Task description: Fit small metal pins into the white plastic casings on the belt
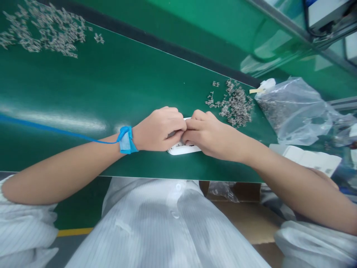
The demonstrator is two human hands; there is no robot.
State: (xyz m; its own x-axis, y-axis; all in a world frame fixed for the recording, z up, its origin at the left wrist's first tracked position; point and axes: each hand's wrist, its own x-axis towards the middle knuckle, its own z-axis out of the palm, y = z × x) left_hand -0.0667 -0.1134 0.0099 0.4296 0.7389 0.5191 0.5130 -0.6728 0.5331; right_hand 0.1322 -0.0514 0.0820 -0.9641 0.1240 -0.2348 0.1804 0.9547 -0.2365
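A white plastic casing (pixel 184 149) with rounded corners lies on the green table near its front edge, mostly hidden beneath both hands. My left hand (pixel 163 128), with a blue wrist strap (pixel 126 140) around the wrist, is closed over the casing's left side, fingers curled inward. From the other side my right hand (pixel 210 134) reaches in, its thumb and fingers pinched together above the casing's inside. The fingertips of both hands meet there. Whatever small thing they may hold is covered by the fingers.
Small metal clips lie in a pile (pixel 237 102) right of my hands and in a larger pile (pixel 50 29) at far left. A clear plastic bag (pixel 298 111) with metal pieces sits at right, near white folded packaging (pixel 309 158). A blue cord (pixel 55 129) runs left from my wrist.
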